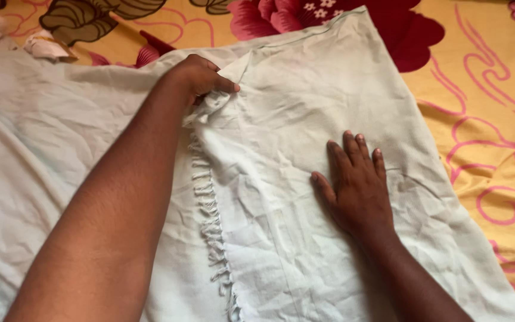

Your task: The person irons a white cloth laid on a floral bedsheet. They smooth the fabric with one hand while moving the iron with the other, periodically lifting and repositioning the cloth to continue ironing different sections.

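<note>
A white cloth (305, 119) lies spread over a bedsheet (484, 95) patterned in yellow with red flowers. The left hand (201, 77) is clenched on a bunched bit of the cloth's folded edge, near the top of a fringe (210, 209) that runs down the fold. The right hand (356, 182) lies flat and open on the folded layer, fingers together, gripping nothing. At the far left corner sits what may be crumpled paper (46, 46).
</note>
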